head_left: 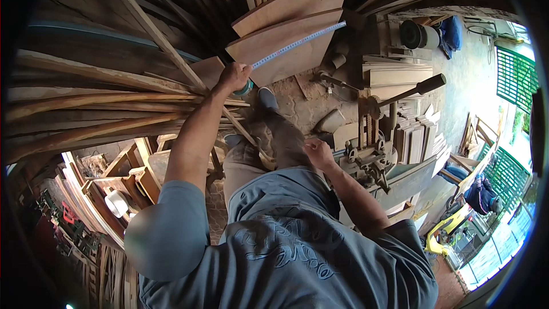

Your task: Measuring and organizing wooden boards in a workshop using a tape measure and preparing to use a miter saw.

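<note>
My left hand [235,76] grips a tape measure with a teal case [244,88], which shows below the fingers. Its extended blade [296,44] runs up and to the right across a light wooden panel [296,60]. The blade's far end reaches about the panel's right edge. A second wooden panel [296,2] leans behind the first. Near my thigh, my right hand [318,153] is held with its fingers curled in, and I see nothing in it. To its right stands a machine with metal clamps and a long lever [401,94].
Long timber strips [98,101] stick out from the left, and one slanted batten [158,36] crosses beside my left forearm. Stacked boards [414,137] stand behind the machine. A cylindrical piece [330,121] lies on the paved floor [285,90]. Green lattice [517,77] is at the far right.
</note>
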The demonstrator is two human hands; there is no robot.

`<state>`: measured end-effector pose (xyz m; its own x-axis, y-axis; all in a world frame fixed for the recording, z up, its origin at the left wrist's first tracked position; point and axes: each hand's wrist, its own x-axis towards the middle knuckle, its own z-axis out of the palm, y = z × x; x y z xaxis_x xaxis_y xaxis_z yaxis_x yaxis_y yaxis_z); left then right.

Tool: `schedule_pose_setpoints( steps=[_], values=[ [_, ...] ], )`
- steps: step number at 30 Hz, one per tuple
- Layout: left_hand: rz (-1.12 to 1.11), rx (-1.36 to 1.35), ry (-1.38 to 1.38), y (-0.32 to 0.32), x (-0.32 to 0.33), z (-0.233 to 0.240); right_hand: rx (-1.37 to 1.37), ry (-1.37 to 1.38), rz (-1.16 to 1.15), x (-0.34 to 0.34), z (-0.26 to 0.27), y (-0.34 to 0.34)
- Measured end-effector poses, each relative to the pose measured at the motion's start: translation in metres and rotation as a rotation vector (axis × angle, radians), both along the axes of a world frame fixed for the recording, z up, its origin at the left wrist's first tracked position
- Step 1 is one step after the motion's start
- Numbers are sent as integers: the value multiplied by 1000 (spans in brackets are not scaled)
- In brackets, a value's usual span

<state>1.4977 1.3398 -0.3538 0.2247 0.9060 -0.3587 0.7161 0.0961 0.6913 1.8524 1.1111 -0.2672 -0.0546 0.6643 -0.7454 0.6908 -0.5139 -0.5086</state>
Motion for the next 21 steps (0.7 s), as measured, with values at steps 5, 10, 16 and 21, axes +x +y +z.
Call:
schedule_pose_setpoints(
  steps=[5, 10, 16, 21],
  values=[
    [89, -78, 61, -1, -9, 3, 30, 10, -50, 14, -9, -7],
    [65, -50, 89, -4, -8, 3, -33, -33, -36, 19, -12, -20],
    [119, -76, 256, 3, 2, 1, -29, 6, -112, 14, -21, -31],
    [298, -265, 396, 6, 18, -2, -55, 25, -202, 18, -22, -34]
  ],
)
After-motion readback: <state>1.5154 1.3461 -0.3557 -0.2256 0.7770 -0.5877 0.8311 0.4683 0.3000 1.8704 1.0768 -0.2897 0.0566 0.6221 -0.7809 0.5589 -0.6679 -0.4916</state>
